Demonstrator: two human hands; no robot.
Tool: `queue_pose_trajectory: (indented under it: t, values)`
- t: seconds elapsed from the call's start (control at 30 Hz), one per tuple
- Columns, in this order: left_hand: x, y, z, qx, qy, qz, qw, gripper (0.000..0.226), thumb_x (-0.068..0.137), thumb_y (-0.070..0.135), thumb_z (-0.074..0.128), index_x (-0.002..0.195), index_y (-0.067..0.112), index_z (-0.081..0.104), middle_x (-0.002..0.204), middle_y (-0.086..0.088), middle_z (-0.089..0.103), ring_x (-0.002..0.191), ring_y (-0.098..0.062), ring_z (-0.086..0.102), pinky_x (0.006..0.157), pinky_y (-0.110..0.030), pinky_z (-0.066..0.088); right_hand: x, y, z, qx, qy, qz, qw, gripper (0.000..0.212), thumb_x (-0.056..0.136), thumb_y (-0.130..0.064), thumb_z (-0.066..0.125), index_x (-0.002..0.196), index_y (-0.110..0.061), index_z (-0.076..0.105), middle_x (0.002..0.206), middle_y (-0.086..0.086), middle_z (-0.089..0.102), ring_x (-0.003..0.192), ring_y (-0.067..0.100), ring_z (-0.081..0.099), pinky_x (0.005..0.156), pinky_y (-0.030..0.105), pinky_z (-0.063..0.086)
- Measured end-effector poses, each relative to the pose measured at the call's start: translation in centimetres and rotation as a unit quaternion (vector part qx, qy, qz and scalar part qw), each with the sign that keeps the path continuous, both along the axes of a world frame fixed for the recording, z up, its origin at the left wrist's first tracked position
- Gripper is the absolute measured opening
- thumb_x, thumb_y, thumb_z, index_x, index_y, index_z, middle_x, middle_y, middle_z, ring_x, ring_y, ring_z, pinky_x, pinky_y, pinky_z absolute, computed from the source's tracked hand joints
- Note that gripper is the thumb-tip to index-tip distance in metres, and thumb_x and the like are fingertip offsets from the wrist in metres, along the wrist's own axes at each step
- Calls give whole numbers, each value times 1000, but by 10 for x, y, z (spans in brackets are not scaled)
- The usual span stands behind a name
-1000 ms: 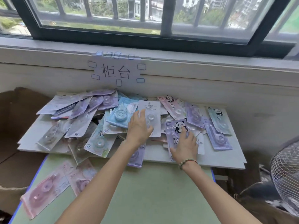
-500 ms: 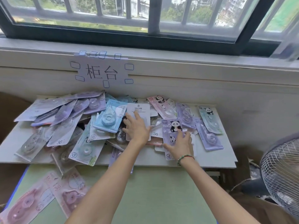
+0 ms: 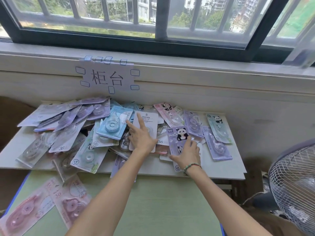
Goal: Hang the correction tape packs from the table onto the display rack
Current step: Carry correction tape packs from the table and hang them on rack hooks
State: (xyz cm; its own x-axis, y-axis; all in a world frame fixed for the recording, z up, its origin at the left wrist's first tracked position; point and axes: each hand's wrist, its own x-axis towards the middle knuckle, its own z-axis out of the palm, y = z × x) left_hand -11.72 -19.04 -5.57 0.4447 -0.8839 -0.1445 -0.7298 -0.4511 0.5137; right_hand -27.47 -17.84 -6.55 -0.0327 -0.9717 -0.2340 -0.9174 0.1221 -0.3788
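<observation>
Both hands have kept their places on the heap since a second ago, while the view has swung slightly so the fan now shows more fully at the right. Left hand (image 3: pixel 142 138) lies flat with fingers straight and spread on a white correction tape pack (image 3: pixel 146 124), a stiff rounded-corner card with a clear blister. Right hand (image 3: pixel 188 154) rests with fingers apart on a lilac panda pack (image 3: pixel 179 138), thumb out along the card's near edge; whether it grips is unclear. Left of the left fingertips sits a glossy blue pack (image 3: pixel 113 125) showing a round tape wheel. Beyond and around both hands the remaining correction tape packs (image 3: pixel 68 133) sprawl in overlapping lilac, mint and pink cards on a white shelf board (image 3: pixel 226 169). Nearer than the wrists, pink packs (image 3: pixel 51 201) lie on a pale green table (image 3: pixel 153 201). Above the fingers a taped paper sign (image 3: pixel 107 77) hangs below a dark-framed barred window (image 3: pixel 153 23). A wire-grille fan (image 3: pixel 294 188) stands right of the right hand.
</observation>
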Motion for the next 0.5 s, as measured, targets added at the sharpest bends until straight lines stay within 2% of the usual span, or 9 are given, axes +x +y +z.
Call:
queue_pose_trajectory:
  t: [0.07,0.13,0.23,0.37,0.5]
  values:
    - [-4,8,-1,-11,31,10,999,129,75,44,77,148,21,-27,151,-34,-20,141,-48,19,113,-46,23,-3,1,5,5,-16,-1,1000,117,74,-47,75,150,-3,-2,152,16,16,139,33,22,109,40,31]
    - [-8,19,0,-21,55,19,998,130,75,43,77,148,18,-27,153,-34,-12,144,-45,11,118,-45,16,-7,3,11,4,-20,2,1000,118,74,-46,76,149,-1,-4,153,16,13,140,32,20,110,40,29]
    - [-12,36,9,-58,68,43,995,129,73,41,79,149,7,-20,154,-27,6,144,-37,12,117,-39,11,-12,8,20,-8,-23,-1,1000,114,73,-45,77,149,-1,4,150,16,16,136,33,27,105,40,35]
    - [-4,67,28,-103,51,97,989,130,67,42,82,151,3,-8,151,-17,16,137,-36,24,110,-44,28,-11,16,35,-37,-37,0,999,106,69,-47,80,143,-5,17,144,16,22,127,33,40,100,44,42]
    - [10,102,43,-120,49,96,987,133,64,46,85,152,4,-6,150,-17,15,139,-34,23,109,-44,32,-9,38,52,-71,-63,-5,995,112,69,-49,79,147,-8,11,144,15,24,130,30,38,103,44,39]
